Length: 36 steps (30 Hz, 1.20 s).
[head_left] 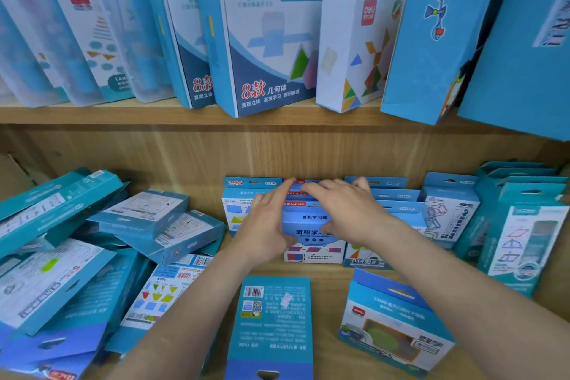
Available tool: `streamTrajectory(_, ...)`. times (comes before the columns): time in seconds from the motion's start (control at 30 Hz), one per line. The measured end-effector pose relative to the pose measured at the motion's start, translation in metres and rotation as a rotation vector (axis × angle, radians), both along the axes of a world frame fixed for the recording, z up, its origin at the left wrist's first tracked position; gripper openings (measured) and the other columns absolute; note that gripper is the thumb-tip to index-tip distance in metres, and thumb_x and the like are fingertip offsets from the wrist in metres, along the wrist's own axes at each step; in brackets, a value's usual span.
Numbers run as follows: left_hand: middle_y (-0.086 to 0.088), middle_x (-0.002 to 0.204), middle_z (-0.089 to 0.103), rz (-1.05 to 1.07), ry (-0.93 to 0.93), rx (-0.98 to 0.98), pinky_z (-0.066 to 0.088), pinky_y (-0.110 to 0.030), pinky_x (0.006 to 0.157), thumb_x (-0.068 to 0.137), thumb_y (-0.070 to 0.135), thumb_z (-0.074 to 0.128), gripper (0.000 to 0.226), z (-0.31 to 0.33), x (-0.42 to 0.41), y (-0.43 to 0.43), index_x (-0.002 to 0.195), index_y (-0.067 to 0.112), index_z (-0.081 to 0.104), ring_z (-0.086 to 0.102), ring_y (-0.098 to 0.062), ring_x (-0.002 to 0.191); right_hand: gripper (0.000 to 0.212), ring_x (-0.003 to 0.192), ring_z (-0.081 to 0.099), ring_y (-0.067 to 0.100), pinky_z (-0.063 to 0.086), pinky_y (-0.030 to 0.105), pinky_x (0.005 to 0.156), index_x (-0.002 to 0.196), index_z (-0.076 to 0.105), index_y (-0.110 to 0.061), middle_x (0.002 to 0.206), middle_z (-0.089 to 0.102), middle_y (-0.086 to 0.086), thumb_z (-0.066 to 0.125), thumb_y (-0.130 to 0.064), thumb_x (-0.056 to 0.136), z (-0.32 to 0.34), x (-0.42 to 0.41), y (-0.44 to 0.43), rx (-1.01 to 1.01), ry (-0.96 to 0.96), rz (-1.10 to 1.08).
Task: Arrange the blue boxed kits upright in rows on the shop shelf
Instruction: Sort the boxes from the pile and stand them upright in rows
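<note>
Roughly half looks left to do: on the left of the lower shelf (330, 287) a heap of blue kits (92, 256) lies flat. At the far middle, the left hand (262, 225) presses flat-fingered against an upright row (311, 244) of blue-and-white hang-tab boxes, the right hand (348, 213) hooked over their tops, thumb on the front. Rightwards, further rows (450, 210) stand upright.
</note>
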<state>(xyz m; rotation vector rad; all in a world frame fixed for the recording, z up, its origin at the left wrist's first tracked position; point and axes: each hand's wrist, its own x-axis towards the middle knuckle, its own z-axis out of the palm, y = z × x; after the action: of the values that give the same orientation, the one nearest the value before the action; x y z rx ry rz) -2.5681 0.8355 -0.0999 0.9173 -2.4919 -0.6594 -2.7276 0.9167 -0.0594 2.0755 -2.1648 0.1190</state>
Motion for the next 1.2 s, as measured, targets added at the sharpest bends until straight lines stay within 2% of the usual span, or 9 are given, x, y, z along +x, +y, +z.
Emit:
streamTrajectory(0.37, 0.005, 0.134, 0.044, 0.026, 0.055, -0.015, 0.027, -0.021, 0.097, 0.069, 0.012, 0.079, 0.097, 0.000, -0.002, -0.007, 0.147, 0.027, 0.024, 0.034, -0.014, 0.120, 0.081, 0.126, 0.040, 0.016, 0.028, 0.042, 0.091, 0.140, 0.023, -0.036, 0.137, 0.044, -0.007, 0.074, -0.036, 0.077, 0.002, -0.001, 0.003, -0.002, -0.101, 0.027)
streamTrajectory(0.53, 0.003, 0.145, 0.029, 0.039, -0.029, -0.228, 0.028, -0.035, 0.108, 0.070, 0.022, 0.078, 0.094, 0.004, 0.002, -0.002, 0.146, 0.032, 0.023, 0.022, -0.018, 0.128, 0.062, 0.133, 0.031, 0.011, 0.027, 0.043, 0.101, 0.139, 0.033, -0.038, 0.144, 0.036, -0.015, 0.061, -0.047, 0.085, 0.023, -0.022, 0.034, -0.058, -0.248, -0.062)
streamTrajectory(0.67, 0.004, 0.153, 0.022, -0.008, -0.174, -0.499, 0.032, -0.044, 0.103, 0.074, 0.032, 0.076, 0.081, 0.003, -0.003, 0.019, 0.142, 0.033, 0.033, 0.017, -0.021, 0.134, 0.048, 0.126, 0.044, 0.018, 0.036, 0.048, 0.103, 0.132, 0.046, -0.035, 0.133, 0.052, -0.005, 0.062, -0.038, 0.087, 0.023, -0.056, 0.079, -0.272, -0.476, -0.213)
streamTrajectory(0.83, 0.001, 0.147, 0.035, 0.041, -0.272, -0.559, 0.035, -0.044, 0.100, 0.071, 0.034, 0.077, 0.085, -0.001, -0.018, 0.024, 0.143, 0.028, 0.033, 0.032, -0.024, 0.130, 0.060, 0.127, 0.048, 0.021, 0.039, 0.034, 0.104, 0.138, 0.040, -0.021, 0.131, 0.054, 0.009, 0.069, -0.023, 0.085, -0.004, -0.070, 0.102, -0.357, -0.949, -0.502)
streamTrajectory(0.93, -0.005, 0.136, 0.049, 0.044, -0.265, -0.639, 0.043, -0.046, 0.094, 0.055, 0.030, 0.086, 0.090, -0.003, -0.024, 0.026, 0.134, 0.023, 0.044, 0.039, -0.025, 0.120, 0.060, 0.102, 0.057, 0.008, 0.042, 0.017, 0.084, 0.141, 0.034, -0.018, 0.106, 0.056, -0.007, 0.064, -0.015, 0.089, -0.012, -0.072, 0.102, -0.310, -1.288, -0.526)
streamTrajectory(0.97, -0.005, 0.135, 0.050, 0.031, -0.261, -0.671, 0.043, -0.046, 0.095, 0.053, 0.029, 0.088, 0.091, -0.004, -0.027, 0.027, 0.133, 0.022, 0.046, 0.041, -0.025, 0.120, 0.060, 0.097, 0.054, 0.006, 0.039, 0.017, 0.083, 0.142, 0.033, -0.018, 0.107, 0.052, -0.009, 0.063, -0.015, 0.090, -0.013, -0.072, 0.101, -0.289, -1.374, -0.529)
streamTrajectory(1.07, -0.006, 0.136, 0.051, -0.020, -0.270, -0.726, 0.040, -0.045, 0.100, 0.049, 0.029, 0.090, 0.094, -0.005, -0.035, 0.031, 0.133, 0.021, 0.048, 0.049, -0.027, 0.121, 0.045, 0.093, 0.057, 0.006, 0.040, 0.023, 0.086, 0.132, 0.043, -0.019, 0.122, 0.055, -0.009, 0.062, -0.018, 0.091, -0.023, -0.076, 0.100, -0.231, -1.477, -0.533)
streamTrajectory(1.13, -0.005, 0.136, 0.051, -0.023, -0.282, -0.724, 0.039, -0.045, 0.102, 0.048, 0.029, 0.090, 0.095, -0.007, -0.038, 0.031, 0.133, 0.021, 0.048, 0.051, -0.026, 0.121, 0.022, 0.082, 0.056, -0.002, 0.040, 0.024, 0.084, 0.108, 0.048, -0.025, 0.104, 0.061, -0.012, 0.060, -0.016, 0.092, -0.027, -0.076, 0.098, -0.223, -1.493, -0.526)
streamTrajectory(1.2, -0.004, 0.136, 0.051, -0.017, -0.286, -0.720, 0.039, -0.045, 0.102, 0.049, 0.028, 0.090, 0.095, -0.008, -0.039, 0.030, 0.133, 0.022, 0.046, 0.052, -0.025, 0.120, 0.016, 0.083, 0.056, -0.003, 0.041, 0.027, 0.087, 0.101, 0.050, -0.028, 0.097, 0.060, -0.015, 0.060, -0.018, 0.092, -0.031, -0.076, 0.097, -0.230, -1.471, -0.537)
